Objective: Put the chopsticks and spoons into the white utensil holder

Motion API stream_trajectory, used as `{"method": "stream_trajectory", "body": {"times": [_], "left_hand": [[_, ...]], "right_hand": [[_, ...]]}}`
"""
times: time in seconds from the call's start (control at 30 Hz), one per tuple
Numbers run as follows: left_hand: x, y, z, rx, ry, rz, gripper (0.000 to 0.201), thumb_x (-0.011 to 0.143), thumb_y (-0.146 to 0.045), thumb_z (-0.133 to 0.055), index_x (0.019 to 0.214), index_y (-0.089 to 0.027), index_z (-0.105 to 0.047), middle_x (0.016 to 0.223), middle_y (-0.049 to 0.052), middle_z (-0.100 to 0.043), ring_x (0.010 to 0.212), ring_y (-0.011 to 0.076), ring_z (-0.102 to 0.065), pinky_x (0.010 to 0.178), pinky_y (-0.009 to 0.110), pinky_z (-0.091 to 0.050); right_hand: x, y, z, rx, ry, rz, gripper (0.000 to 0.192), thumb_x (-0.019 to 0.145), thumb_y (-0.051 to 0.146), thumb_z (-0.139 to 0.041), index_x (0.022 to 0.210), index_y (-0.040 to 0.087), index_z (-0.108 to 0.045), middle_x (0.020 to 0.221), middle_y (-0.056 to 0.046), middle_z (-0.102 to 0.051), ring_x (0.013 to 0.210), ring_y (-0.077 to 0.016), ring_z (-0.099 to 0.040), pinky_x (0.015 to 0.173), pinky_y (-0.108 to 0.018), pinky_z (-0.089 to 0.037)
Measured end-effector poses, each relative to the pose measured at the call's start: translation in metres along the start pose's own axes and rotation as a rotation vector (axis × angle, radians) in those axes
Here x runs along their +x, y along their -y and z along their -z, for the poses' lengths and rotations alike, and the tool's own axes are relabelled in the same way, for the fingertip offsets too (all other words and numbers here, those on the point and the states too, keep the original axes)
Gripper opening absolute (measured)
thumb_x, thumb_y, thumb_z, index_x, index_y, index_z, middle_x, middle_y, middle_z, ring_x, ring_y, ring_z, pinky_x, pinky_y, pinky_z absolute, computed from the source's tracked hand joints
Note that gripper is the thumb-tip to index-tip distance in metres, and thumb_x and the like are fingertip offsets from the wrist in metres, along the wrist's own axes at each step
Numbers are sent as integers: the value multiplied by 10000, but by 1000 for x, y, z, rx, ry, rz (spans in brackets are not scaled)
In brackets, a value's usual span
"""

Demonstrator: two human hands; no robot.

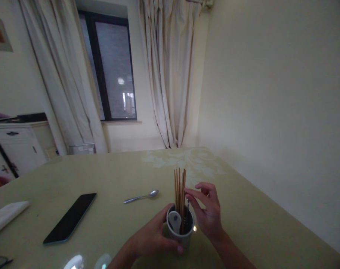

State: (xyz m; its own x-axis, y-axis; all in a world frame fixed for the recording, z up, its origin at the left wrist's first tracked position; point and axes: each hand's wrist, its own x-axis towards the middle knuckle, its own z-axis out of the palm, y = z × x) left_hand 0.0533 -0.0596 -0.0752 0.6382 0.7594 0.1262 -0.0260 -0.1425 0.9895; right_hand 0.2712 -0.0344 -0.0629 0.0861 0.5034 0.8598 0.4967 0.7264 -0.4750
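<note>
Two hands meet at the cup [184, 236] (chopsticks [179, 190] inside): left hand [151, 237] gripping it, right hand [207, 213] pinching a metal utensil [187, 209].

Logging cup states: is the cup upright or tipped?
Upright. The cup stands on the table, mouth up, chopsticks rising straight from it, left hand around it.

Head camera — looking forward, down, close over table [108, 175].

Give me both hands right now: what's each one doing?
Left hand: closed around the cup, holding it on the table.
Right hand: fingers pinched at the chopsticks standing in the cup; firm grip cannot be told.
</note>
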Motion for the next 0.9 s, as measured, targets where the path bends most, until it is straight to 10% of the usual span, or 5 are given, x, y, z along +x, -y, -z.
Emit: {"method": "stream_trajectory", "body": {"times": [0.13,0.3,0.4,0.67,0.9], "left_hand": [[-14,-3,36,140,122,97,921,643,-304,-936,1477,-288,-545,1538,90,-557,1417,350,-491,1208,544,-346],[-18,22,80,762,-639,180,341,905,-302,-593,1217,-232,-713,1311,130,-695,1265,328,-585,1065,492,-445],[-18,40,89,1149,-840,267,272,917,-265,-541,1102,-215,-733,1269,146,-691,1226,347,-567,1030,500,-415],[4,35,57,670,-657,115,196,974,-360,-473,867,-232,-575,830,39,-704,810,226,-648,765,330,-456],[18,24,10,404,-518,-12,281,966,-482,-576,983,-213,-654,970,68,-735,892,232,-651,798,338,-473]], "right_hand": [[2,-7,-9,104,-189,-314,246,986,434,-635,1117,246,-724,953,-57,-628,804,-219,-577,740,-353,-498],[-7,-24,-29,306,6,-613,442,914,574,-643,1170,215,-669,880,-31,-667,745,-213,-619,704,-325,-518],[-13,-31,-35,332,109,-659,412,875,533,-658,1130,211,-692,897,-39,-697,756,-215,-635,707,-319,-525],[-22,-34,-46,526,350,-787,407,780,603,-741,846,204,-701,704,-16,-686,647,-221,-616,601,-315,-503],[-12,-28,-41,587,273,-704,371,828,557,-741,808,187,-727,692,-7,-681,644,-195,-607,585,-282,-473]]}}
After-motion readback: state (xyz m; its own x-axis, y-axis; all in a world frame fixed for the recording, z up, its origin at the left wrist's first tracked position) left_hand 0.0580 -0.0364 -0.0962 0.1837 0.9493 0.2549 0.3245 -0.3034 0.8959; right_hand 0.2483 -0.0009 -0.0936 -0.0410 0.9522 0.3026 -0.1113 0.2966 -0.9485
